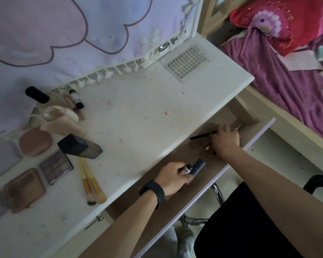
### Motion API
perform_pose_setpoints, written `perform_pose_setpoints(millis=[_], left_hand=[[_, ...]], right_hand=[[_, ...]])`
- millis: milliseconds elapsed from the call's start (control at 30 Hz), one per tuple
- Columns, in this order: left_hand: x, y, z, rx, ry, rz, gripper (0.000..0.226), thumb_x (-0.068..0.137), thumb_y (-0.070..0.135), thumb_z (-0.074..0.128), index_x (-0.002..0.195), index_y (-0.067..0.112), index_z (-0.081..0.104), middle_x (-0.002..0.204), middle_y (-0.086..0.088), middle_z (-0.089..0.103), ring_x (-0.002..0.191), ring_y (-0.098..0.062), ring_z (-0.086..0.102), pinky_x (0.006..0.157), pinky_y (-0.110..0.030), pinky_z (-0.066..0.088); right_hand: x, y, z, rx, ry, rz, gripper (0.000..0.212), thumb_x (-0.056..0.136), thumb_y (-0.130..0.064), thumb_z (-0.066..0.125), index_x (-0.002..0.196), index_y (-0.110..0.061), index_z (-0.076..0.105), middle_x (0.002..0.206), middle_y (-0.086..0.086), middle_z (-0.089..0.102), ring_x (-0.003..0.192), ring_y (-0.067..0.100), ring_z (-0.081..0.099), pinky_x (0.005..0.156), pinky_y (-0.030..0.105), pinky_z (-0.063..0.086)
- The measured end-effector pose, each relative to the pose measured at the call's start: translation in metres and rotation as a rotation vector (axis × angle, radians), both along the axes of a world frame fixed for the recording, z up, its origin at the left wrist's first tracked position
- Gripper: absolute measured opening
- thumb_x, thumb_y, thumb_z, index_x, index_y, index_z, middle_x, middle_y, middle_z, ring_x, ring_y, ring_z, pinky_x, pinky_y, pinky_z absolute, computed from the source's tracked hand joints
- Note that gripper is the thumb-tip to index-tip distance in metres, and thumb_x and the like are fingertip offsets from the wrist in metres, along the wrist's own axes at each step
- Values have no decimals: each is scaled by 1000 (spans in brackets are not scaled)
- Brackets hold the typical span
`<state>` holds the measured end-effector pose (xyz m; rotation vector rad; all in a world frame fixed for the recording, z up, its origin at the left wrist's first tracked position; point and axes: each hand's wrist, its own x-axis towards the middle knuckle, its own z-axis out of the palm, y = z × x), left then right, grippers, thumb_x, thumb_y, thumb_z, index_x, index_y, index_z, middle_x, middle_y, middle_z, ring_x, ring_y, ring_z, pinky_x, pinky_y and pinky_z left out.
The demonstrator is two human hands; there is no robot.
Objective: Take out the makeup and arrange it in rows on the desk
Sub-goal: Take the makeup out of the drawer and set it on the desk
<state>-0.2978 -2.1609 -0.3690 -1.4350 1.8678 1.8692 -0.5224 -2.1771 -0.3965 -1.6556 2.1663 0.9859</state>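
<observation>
Lower centre: left hand (172,177) curled round labelled tube (186,170) in drawer (183,155). Centre right: right hand (225,142) pinching black pencil (203,136). Advised: lift clear, lay beside brushes (92,183).

red pillow (280,21) on purple blanket (265,75), white vent grille (186,62), blk chair (318,180)

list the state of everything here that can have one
drawer, pulled open below the desk
left hand, in the drawer, gripping a small labelled tube
right hand, in the drawer, pinching a thin black pencil
pink compact, closed, flat on the desk
dark bottle, capped, lying on its side
two brushes, lying side by side on the desk
</observation>
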Motion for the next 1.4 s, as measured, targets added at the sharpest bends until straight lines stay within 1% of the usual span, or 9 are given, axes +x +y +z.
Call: perform_pose_setpoints(millis=[167, 267, 367, 500, 700, 867, 1100, 1233, 1400], left_hand=[[9, 6, 14, 13, 77, 133, 24, 81, 37, 67, 97, 20, 67, 94, 0, 73, 92, -24, 69, 90, -51, 54], [16, 8, 27, 29, 109, 218, 33, 75, 44, 69, 102, 26, 66, 98, 2, 74, 95, -22, 70, 91, -52, 55], [22, 5, 53, 15, 179, 381, 19, 87, 19, 73, 103, 28, 66, 97, 1, 74, 96, -21, 71, 91, -44, 57], [32, -3, 107, -76, 290, 488, 30, 89, 7, 71, 104, 33, 65, 104, 3, 72, 99, -20, 69, 88, -35, 59], [73, -26, 184, -204, 384, 509, 33, 92, 7, 67, 124, 12, 63, 115, -11, 69, 101, -28, 69, 88, -37, 59], [126, -74, 213, -349, 366, 615, 31, 92, 10, 68, 123, 13, 64, 111, -7, 73, 100, -24, 71, 87, -33, 58], [202, -137, 219, -433, 325, 806, 25, 90, 3, 68, 111, 18, 67, 98, -2, 76, 91, -20, 73, 78, -29, 60], [233, -165, 211, -417, 301, 859, 32, 91, 1, 67, 121, 9, 64, 108, -12, 73, 88, -13, 73, 68, -16, 54], [251, -185, 200, -401, 298, 877, 31, 89, 2, 69, 119, 9, 65, 102, -5, 74, 80, -7, 73, 69, -18, 57]], right_hand=[[1, 12, 20, -24, -92, 156, 27, 98, -26, 53, 121, -35, 63, 126, -5, 63, 120, 22, 51, 95, 34, 38], [0, 29, 43, -136, -252, 114, 26, 99, -30, 53, 121, -42, 60, 117, -9, 66, 110, 17, 60, 88, 31, 41], [0, 54, 66, -270, -697, -209, 29, 94, -39, 64, 123, -38, 65, 111, -10, 70, 103, 14, 65, 85, 32, 50], [24, 80, 109, -476, -1189, -559, 22, 95, -39, 66, 116, -35, 71, 100, -19, 74, 94, -1, 67, 85, 23, 47], [73, 66, 154, -461, -1560, -779, 31, 94, -35, 66, 123, -23, 67, 105, -2, 74, 89, 14, 71, 82, 33, 59], [111, 12, 165, -362, -1595, -748, 32, 97, -10, 61, 128, -21, 60, 116, -4, 71, 101, 18, 70, 69, 22, 56], [178, -92, 147, -377, -1355, -601, 40, 90, -16, 71, 130, -15, 64, 101, 11, 71, 83, 24, 69, 85, 42, 60], [220, -148, 127, -408, -1147, -475, 50, 89, -28, 72, 137, -24, 60, 102, -4, 71, 83, 14, 66, 61, 18, 49], [257, -195, 111, -458, -1042, -369, 48, 88, -33, 71, 134, -26, 61, 118, -1, 72, 103, 20, 67, 90, 32, 55]])
